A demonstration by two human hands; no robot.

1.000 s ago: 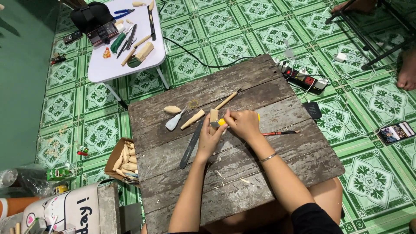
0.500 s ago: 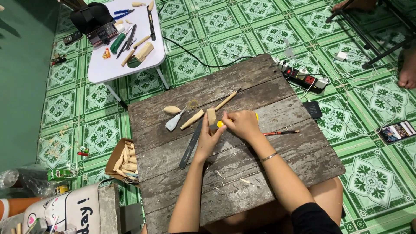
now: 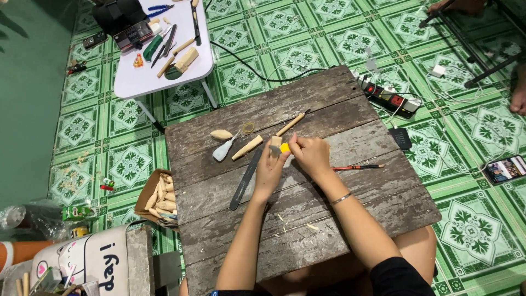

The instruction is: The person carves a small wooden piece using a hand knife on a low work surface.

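My left hand [image 3: 269,167] grips a small pale wooden block [image 3: 276,142] over the weathered wooden table [image 3: 339,219]. My right hand [image 3: 310,155] is closed on a yellow-handled tool [image 3: 285,148] and presses it against the block. Just left of my hands lie a long dark file [image 3: 244,178], a tapered wooden piece [image 3: 247,148], a white-handled tool [image 3: 223,150] and an oval wooden blank [image 3: 221,134]. A wooden-handled carving tool [image 3: 291,123] lies beyond the block. A red pencil [image 3: 356,167] rests to the right of my right wrist.
A cardboard box [image 3: 159,196] of carved wooden pieces sits on the floor at the table's left. A white side table [image 3: 164,41] with tools stands at the back left. A power strip [image 3: 390,97], cables, a phone [image 3: 505,169] and stand legs lie on the green tiles to the right.
My hands have stayed in place over the block, with only slight shifts of the fingers and the tool. Nothing else on the table has moved.
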